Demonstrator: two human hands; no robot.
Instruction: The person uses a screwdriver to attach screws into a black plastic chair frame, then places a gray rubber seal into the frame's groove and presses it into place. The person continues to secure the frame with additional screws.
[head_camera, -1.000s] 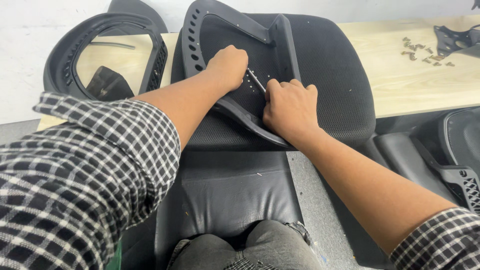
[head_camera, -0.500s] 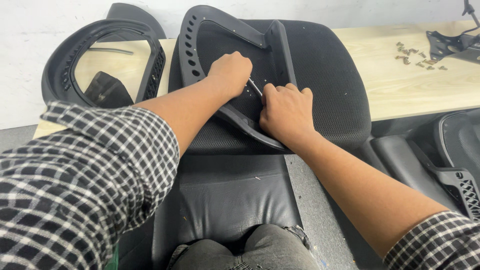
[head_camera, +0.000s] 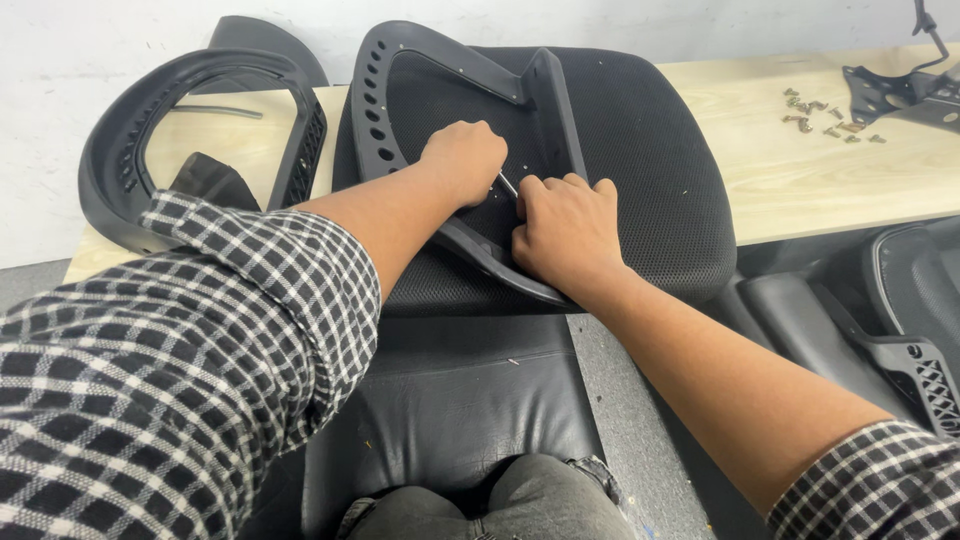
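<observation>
Head view: left hand fisted tight around thin metal tool; right hand pressing frame, grip loose, holding nothing. Frame lies on mesh seat on tabletop.

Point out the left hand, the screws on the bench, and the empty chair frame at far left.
Left hand (head_camera: 462, 160), head view, on the knuckles.
Screws (head_camera: 822, 115), head view, middle of the scattered pile.
Chair frame (head_camera: 110, 165), head view, on its left rim.
</observation>
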